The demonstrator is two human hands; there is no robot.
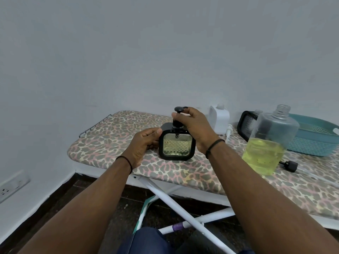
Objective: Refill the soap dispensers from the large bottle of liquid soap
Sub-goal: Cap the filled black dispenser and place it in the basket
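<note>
Black square dispenser (pixel 176 143) upright; large uncapped bottle (pixel 269 142) half-full.

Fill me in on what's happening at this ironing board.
A person is working on a black square soap dispenser standing on the ironing board. The left hand grips its side while the right hand grips the black pump top. To the right stands the large clear bottle, uncapped and partly full of yellow soap, its black cap lying beside it. A white dispenser, another black one and a teal basket sit behind.
</note>
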